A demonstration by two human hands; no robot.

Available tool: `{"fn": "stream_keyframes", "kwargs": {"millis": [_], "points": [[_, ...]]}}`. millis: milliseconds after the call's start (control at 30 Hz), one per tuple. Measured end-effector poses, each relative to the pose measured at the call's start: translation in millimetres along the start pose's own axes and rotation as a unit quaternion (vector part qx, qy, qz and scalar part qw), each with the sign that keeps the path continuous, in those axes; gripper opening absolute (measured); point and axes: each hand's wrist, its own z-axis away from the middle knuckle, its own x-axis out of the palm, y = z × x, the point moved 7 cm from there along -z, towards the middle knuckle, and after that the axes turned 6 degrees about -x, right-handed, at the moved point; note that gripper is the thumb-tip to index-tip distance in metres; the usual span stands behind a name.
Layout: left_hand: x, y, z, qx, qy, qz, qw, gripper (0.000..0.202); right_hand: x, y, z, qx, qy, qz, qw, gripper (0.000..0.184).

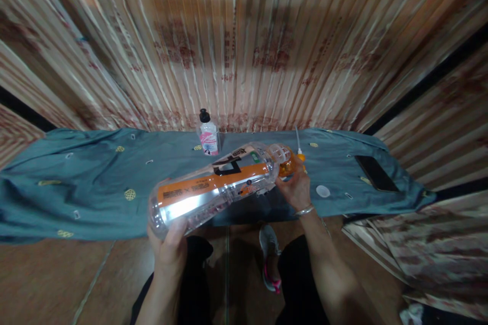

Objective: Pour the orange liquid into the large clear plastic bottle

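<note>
You are holding a large clear plastic bottle with an orange-and-silver label (224, 177) aslant above the front of the worktop (102, 177), which a teal patterned cloth is covering. Your left hand (170, 244) is grasping it at the base, thumb on the near side; this grip is probably steadying the long body from its heavier-looking end. Your right hand (297, 188) is closing around a small translucent amber container (287, 167) at the bottle's mouth, apparently to keep the two openings aligned; your fingers are hiding part of the join, so whether they are touching cannot be confirmed. An orange fitting with a thin white tube (301, 157) is lying just beyond that hand, seemingly set aside but within reach. A flat white round disc (323, 191) is resting on the cloth, near the same hand, likely for the same reason. A clear bottle with a pink label and black cap (208, 139) is standing upright at the rear, behind the large bottle. A black rectangular phone (376, 173) is lying well apart at the right, presumably being kept clear of the handling.
</note>
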Motion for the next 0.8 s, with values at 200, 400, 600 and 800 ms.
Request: {"fn": "stream_keyframes", "kwargs": {"millis": [200, 400, 600, 800], "points": [[-1.7, -2.3, 1.1, -0.022, 0.012, 0.031, 0.999, 0.073, 0.0, 0.5, 0.0, -0.01, 0.003, 0.015, 1.0, 0.087], [1.2, 0.5, 1.2, -0.027, 0.017, 0.034, 0.999, 0.077, 1.5, 3.1, 1.0, -0.006, -0.001, 0.01, 1.0, 0.09], [0.7, -0.9, 1.5, -0.033, 0.023, 0.04, 0.998, 0.076, 0.4, 1.7, 0.8, -0.005, 0.0, 0.007, 1.0, 0.086], [1.1, 1.0, 0.8, -0.025, 0.019, 0.044, 0.999, 0.075, -0.2, 0.9, -0.2, -0.001, -0.006, 0.008, 1.0, 0.089]]}}
